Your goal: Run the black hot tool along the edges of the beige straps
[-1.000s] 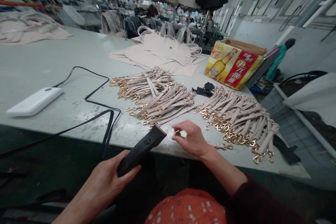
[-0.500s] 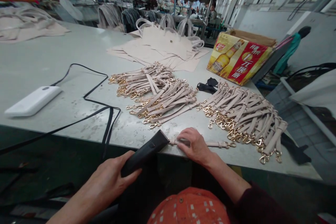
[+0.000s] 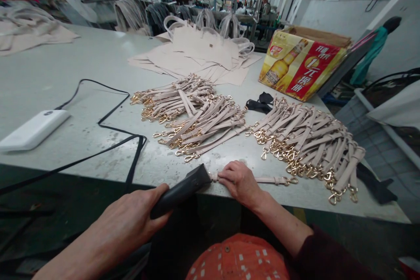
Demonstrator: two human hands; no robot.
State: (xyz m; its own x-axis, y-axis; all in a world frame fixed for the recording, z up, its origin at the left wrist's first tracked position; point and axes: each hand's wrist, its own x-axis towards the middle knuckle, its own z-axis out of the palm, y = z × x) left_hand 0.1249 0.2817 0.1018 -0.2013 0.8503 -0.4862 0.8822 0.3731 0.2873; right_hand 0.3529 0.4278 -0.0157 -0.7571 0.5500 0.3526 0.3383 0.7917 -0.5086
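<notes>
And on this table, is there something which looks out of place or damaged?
The beer carton, behind the right-hand pile of clip-ended straps, looks out of place: drink packaging beside strap pieces. Nothing looks clearly damaged.

1 head-worn camera, facing forward and down, close above the hands [image 3: 241, 183], looking across the table [image 3: 101, 57]

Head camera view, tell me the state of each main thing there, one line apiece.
Black tool: tilted, tip at the single strap's left end.
Left grip: closed around the black tool.
Right grip: closed on the single strap.
Single strap: laid out straight.
Left strap pile: loosely heaped.
Right strap pile: loosely heaped.
White device: lying flat.
Carton: standing, top apparently open.
Pale panels: overlapping.
</notes>
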